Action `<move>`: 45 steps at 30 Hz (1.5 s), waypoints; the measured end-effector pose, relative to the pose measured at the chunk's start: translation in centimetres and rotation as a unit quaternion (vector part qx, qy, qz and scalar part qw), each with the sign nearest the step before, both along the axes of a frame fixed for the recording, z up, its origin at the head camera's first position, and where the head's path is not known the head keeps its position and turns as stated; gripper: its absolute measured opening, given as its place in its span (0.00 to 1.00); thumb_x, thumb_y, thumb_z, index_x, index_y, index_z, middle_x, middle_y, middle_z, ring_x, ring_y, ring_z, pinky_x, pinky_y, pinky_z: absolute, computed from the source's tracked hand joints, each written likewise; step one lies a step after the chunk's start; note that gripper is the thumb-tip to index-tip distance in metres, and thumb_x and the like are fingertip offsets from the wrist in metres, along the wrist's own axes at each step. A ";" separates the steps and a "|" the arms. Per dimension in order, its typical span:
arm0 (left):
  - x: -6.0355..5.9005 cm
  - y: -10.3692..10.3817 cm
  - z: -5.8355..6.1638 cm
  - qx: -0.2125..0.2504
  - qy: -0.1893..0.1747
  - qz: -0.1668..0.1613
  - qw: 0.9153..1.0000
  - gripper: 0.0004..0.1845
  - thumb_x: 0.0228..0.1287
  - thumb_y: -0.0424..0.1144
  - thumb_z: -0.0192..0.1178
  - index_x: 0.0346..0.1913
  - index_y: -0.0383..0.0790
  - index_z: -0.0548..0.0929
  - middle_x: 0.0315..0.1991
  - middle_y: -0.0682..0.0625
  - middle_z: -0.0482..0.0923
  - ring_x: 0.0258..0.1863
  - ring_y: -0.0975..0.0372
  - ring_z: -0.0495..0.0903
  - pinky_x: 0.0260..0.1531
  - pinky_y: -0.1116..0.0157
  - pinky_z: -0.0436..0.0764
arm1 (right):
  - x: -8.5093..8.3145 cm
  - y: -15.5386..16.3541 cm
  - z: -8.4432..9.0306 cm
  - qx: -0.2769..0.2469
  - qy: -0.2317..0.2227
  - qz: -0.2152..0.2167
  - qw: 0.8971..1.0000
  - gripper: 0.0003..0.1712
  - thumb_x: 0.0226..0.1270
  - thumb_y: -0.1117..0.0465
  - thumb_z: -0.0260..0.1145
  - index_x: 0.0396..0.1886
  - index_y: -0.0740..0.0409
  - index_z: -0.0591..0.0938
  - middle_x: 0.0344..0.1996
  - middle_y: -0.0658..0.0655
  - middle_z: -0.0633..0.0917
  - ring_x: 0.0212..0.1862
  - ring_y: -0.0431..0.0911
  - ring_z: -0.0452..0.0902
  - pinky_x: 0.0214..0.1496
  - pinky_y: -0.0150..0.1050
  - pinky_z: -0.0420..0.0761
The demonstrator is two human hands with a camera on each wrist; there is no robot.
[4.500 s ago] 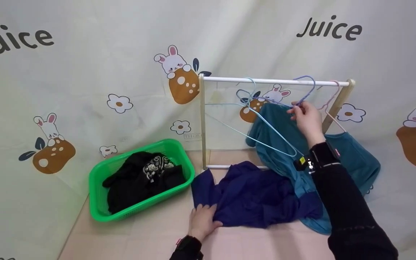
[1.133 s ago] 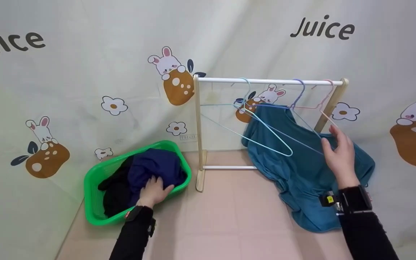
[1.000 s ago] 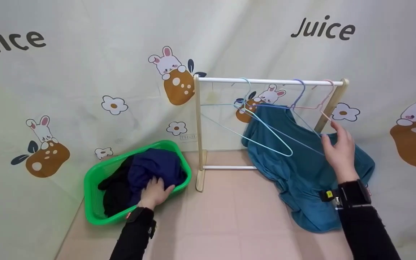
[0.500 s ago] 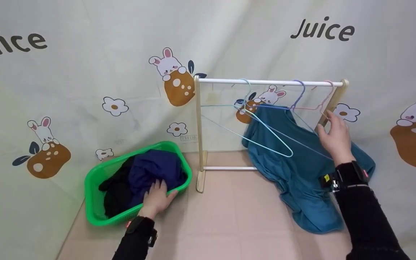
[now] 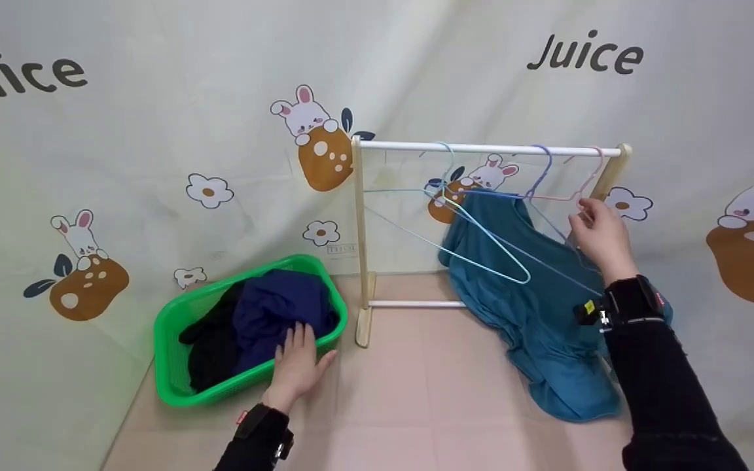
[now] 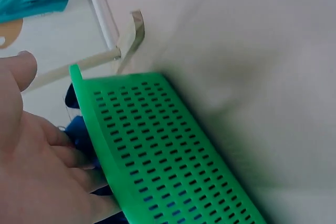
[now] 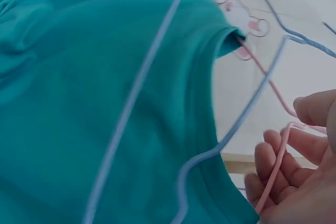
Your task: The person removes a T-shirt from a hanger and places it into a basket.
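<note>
My right hand [image 5: 603, 239] is at the neck of the pink hanger [image 7: 274, 174], its fingers curled about the wire just below the hook. On that hanger is a teal shirt [image 5: 514, 261], its lower part draped down to the table. My left hand [image 5: 298, 366] reaches over the near rim of the green basket [image 5: 174, 360], fingers extended at a navy garment [image 5: 279, 304]. In the left wrist view, the basket's slotted side [image 6: 152, 135] hides the fingertips. A black garment [image 5: 213, 360] lies beside the navy one in the basket.
The rack's white bar [image 5: 403, 145] also carries a purple-blue hanger [image 5: 540, 170] and a light blue hanger [image 5: 488, 235], both bare. They hang in front of the teal shirt. A wooden rack post [image 5: 360, 229] stands right of the basket. A printed curtain [image 5: 220, 98] backs everything.
The navy garment went from the table into the basket. My left hand has since slid rightward off it. My right hand left the purple-blue hanger and moved up to the pink hanger's neck.
</note>
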State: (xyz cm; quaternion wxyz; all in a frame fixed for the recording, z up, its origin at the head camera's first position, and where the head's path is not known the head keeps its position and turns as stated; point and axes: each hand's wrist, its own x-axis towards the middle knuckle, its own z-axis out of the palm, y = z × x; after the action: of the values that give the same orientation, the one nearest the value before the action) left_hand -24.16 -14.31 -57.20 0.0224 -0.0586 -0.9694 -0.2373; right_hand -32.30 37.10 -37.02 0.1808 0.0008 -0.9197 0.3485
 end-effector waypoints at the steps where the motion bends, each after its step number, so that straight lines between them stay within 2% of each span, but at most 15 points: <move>1: 0.2 0.2 -0.1 0.004 0.010 -0.003 1.000 0.43 0.70 0.53 0.59 0.73 0.22 0.57 0.72 0.24 0.51 0.72 0.33 0.50 0.63 0.32 0.53 | 0.0 0.0 0.2 -0.012 -0.006 0.003 1.000 0.28 0.78 0.59 0.52 0.68 0.74 0.66 0.62 0.76 0.69 0.64 0.68 0.68 0.65 0.59 0.67; 8: 1.2 1.6 -0.4 0.000 0.080 -0.025 0.996 0.43 0.67 0.51 0.63 0.74 0.28 0.59 0.74 0.26 0.47 0.74 0.35 0.46 0.63 0.31 0.50 | 0.0 -0.1 1.2 -0.056 -0.032 -0.008 0.998 0.30 0.78 0.57 0.52 0.71 0.70 0.63 0.65 0.75 0.69 0.67 0.65 0.65 0.67 0.57 0.66; 14: 1.2 2.4 -0.2 -0.026 0.119 -0.044 0.992 0.43 0.65 0.52 0.65 0.73 0.30 0.62 0.75 0.28 0.49 0.74 0.36 0.46 0.64 0.31 0.51 | 0.3 -0.2 2.4 -0.070 -0.017 -0.042 0.997 0.29 0.81 0.53 0.46 0.73 0.64 0.64 0.65 0.71 0.70 0.65 0.61 0.67 0.66 0.55 0.69; 18: 1.0 2.8 -0.3 -0.031 0.121 -0.047 0.991 0.43 0.65 0.53 0.64 0.73 0.30 0.63 0.75 0.29 0.49 0.74 0.37 0.45 0.64 0.32 0.49 | 0.5 -0.2 2.8 -0.050 0.022 -0.069 0.996 0.28 0.82 0.51 0.44 0.69 0.64 0.70 0.60 0.68 0.74 0.56 0.58 0.69 0.55 0.46 0.74; 20: 1.0 2.9 -0.4 -0.034 0.119 -0.048 0.991 0.42 0.65 0.54 0.64 0.73 0.31 0.63 0.75 0.29 0.48 0.75 0.37 0.45 0.64 0.32 0.49 | 0.7 0.0 2.5 -0.040 0.035 -0.080 0.995 0.28 0.81 0.49 0.45 0.67 0.63 0.73 0.56 0.67 0.76 0.51 0.56 0.69 0.48 0.43 0.72; 24: 1.0 3.3 -0.7 -0.035 0.125 -0.054 0.990 0.42 0.65 0.54 0.64 0.73 0.31 0.64 0.75 0.29 0.49 0.74 0.37 0.46 0.64 0.31 0.49 | 1.1 0.6 1.3 -0.052 0.032 -0.096 0.993 0.29 0.79 0.44 0.47 0.64 0.61 0.76 0.52 0.66 0.78 0.45 0.52 0.68 0.41 0.39 0.69; 31: 0.9 4.1 -1.3 -0.031 0.130 -0.063 0.989 0.41 0.66 0.54 0.63 0.72 0.30 0.65 0.74 0.29 0.52 0.73 0.36 0.48 0.63 0.31 0.51 | 2.4 1.5 -2.3 -0.077 0.033 -0.114 0.990 0.28 0.79 0.45 0.50 0.60 0.63 0.79 0.47 0.65 0.80 0.41 0.50 0.67 0.40 0.38 0.66; 38: 1.1 4.5 -1.8 -0.021 0.123 -0.064 0.990 0.42 0.66 0.54 0.63 0.73 0.30 0.63 0.74 0.29 0.52 0.73 0.36 0.48 0.64 0.31 0.50 | 3.8 1.7 -5.2 -0.104 0.022 -0.102 0.989 0.26 0.79 0.46 0.51 0.61 0.60 0.78 0.48 0.62 0.79 0.42 0.48 0.67 0.40 0.34 0.68; 45: 1.3 4.6 -2.1 -0.011 0.116 -0.067 0.991 0.42 0.66 0.54 0.63 0.73 0.30 0.62 0.74 0.29 0.51 0.74 0.37 0.47 0.64 0.31 0.49 | 5.4 1.7 -7.0 -0.116 0.016 -0.073 0.990 0.26 0.78 0.45 0.52 0.59 0.62 0.79 0.43 0.56 0.77 0.42 0.46 0.66 0.41 0.35 0.68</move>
State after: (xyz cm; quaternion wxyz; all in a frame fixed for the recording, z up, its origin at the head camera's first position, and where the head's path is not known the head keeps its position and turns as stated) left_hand -22.89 -9.69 -59.33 0.1179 -0.1506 -0.9567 -0.2196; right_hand -26.92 38.81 -43.98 0.2190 -0.0820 -0.8678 0.4385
